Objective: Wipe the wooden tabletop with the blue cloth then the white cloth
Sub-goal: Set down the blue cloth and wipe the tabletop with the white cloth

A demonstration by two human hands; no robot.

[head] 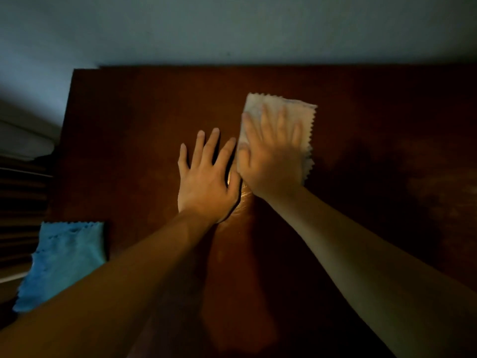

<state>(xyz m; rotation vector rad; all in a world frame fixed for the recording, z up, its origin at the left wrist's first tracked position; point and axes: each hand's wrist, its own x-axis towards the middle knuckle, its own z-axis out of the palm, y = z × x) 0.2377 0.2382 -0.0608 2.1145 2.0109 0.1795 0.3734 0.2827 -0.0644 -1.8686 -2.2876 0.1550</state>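
Head view: right hand (pixel 271 161), blurred, fingers straight and spread, pressing flat on the white cloth (pixel 281 107) near the middle of the wooden tabletop (pixel 144 120). Left hand (pixel 206 182), fingers released and splayed, rests on the tabletop just beside it. Blue cloth (pixel 62 262) overhangs the tabletop's near-left edge.

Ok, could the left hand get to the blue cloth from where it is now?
Probably yes. The left hand lies flat and empty on the tabletop, and only bare wood separates it from the blue cloth at the near left edge.
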